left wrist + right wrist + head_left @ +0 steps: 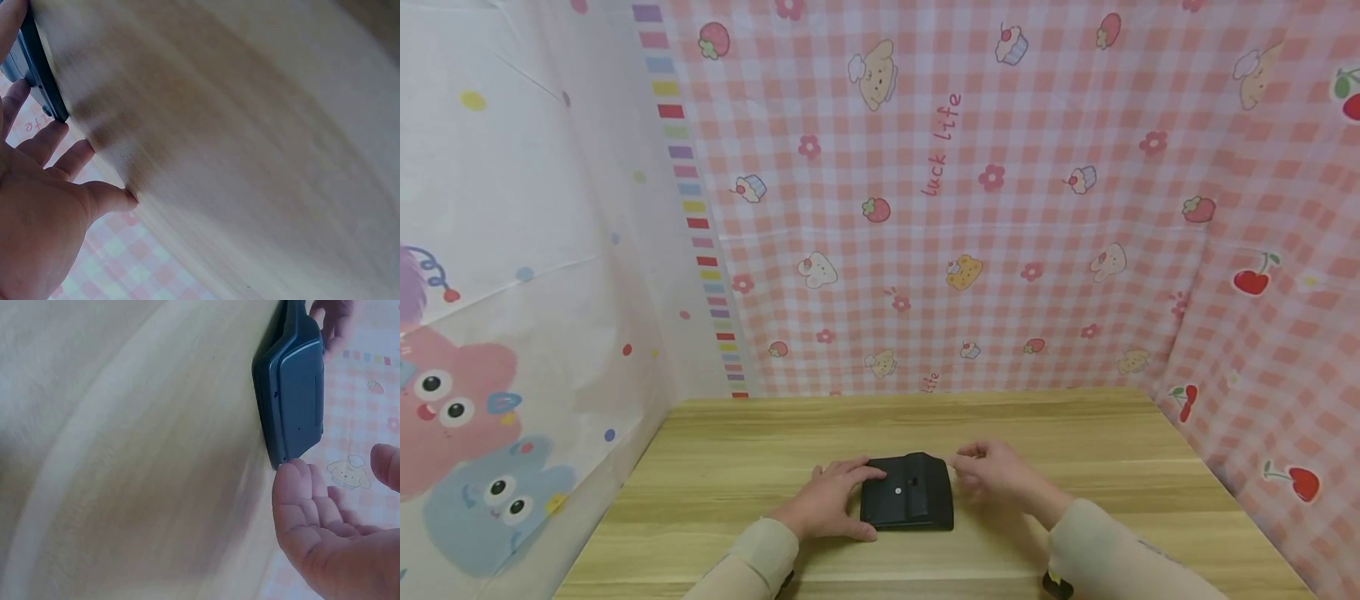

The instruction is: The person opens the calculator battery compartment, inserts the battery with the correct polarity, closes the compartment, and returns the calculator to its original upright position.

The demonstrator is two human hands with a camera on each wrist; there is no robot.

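Head view: your left hand [829,502] lies spread on the left side of the black wallet [904,493]. Your right hand [996,475], loose and empty, is just beside its right edge.

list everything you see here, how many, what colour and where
Flat case: 1, black, on the table between the hands
Round stud: 1, pale, on the case's upper face
Table: 1, light wood, under the case
Checked cloth: pink and white, printed, behind the table and at right; number of pieces unclear
Cartoon-print cloth: 1, white, at left
Striped band: 1, multicoloured, between those cloths
Left hand: 1, bare, resting on the case's left side
Right hand: 1, bare, beside the case's right edge
Sleeves: 2, cream, one per arm
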